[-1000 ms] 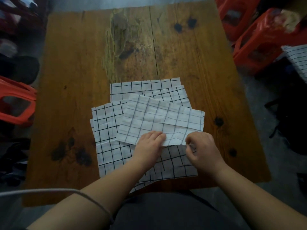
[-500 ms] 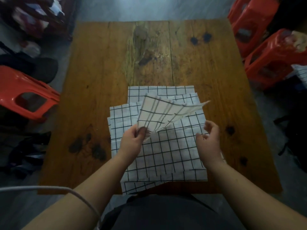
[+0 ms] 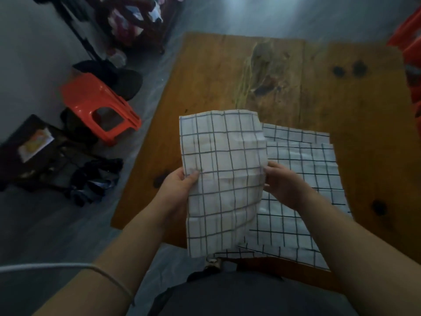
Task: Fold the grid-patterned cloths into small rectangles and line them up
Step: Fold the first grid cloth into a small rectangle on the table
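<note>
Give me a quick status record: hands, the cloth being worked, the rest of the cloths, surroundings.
left hand: grips left edge of held cloth
right hand: holds its right edge
held cloth: lifted above the wooden table, opened out, creased
other cloths: overlapping, flat on the table
folded rectangles: none visible
floor, left: red stool

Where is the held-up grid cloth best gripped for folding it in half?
Probably at its two top corners, each hand coming from its own side. The held cloth hangs tall, with the left hand and right hand pinching its side edges at mid-height, so the top stands free. A grip there lets the top edge come down to the bottom edge.
</note>
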A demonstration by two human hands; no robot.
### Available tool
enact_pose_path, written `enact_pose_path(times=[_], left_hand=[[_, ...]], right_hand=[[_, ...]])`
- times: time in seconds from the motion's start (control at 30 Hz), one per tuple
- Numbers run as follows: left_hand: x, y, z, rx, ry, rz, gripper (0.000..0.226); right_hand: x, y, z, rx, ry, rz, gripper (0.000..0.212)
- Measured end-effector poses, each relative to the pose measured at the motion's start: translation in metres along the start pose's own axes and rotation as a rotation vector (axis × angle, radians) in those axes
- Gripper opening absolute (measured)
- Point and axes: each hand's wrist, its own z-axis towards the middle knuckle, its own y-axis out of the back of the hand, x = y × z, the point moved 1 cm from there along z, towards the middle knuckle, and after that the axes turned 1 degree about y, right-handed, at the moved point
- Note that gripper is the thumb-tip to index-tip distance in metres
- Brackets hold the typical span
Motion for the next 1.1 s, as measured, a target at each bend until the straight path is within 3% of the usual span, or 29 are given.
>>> enact_pose_path(times=[0.13, 0.23, 0.33, 0.43, 0.53, 0.7, 0.77, 0.9, 1.1], left_hand=[[0.006, 0.031, -0.003, -0.062, -0.029, 0.032, 0.020], [0.007, 0.043, -0.005, -0.015, -0.042, 0.126, 0.017], [0.005, 0.053, 0.000, 0.076, 0.000, 0.209, 0.017], [0.006, 0.061, 0.003, 0.165, 0.034, 0.237, 0.029], [0.003, 0.066, 0.002, 0.125, -0.008, 0.277, 0.044], [-0.001, 0.067, -0.004, 0.097, -0.050, 0.296, 0.090], [0.000, 0.071, -0.008, 0.119, -0.120, 0.377, 0.078], [-0.004, 0.080, -0.020, 0.113, -0.215, 0.479, 0.017], [0.000, 0.098, -0.027, 0.050, -0.326, 0.561, 0.010]], right_hand=[[-0.002, -0.026, 0.002, 0.018, -0.049, -0.059, 0.049], [-0.002, -0.043, -0.003, -0.041, -0.060, -0.154, 0.024], [-0.003, -0.053, -0.011, -0.127, -0.063, -0.180, 0.019], [-0.011, -0.057, -0.018, -0.281, -0.020, -0.208, 0.034], [-0.016, -0.065, -0.031, -0.440, 0.055, -0.115, 0.042], [-0.018, -0.088, -0.055, -0.372, 0.100, -0.173, 0.026], [-0.019, -0.094, -0.060, -0.411, 0.125, -0.213, 0.023], [-0.019, -0.101, -0.071, -0.486, 0.168, -0.285, 0.017], [-0.025, -0.117, -0.079, -0.553, 0.220, -0.440, 0.017]])
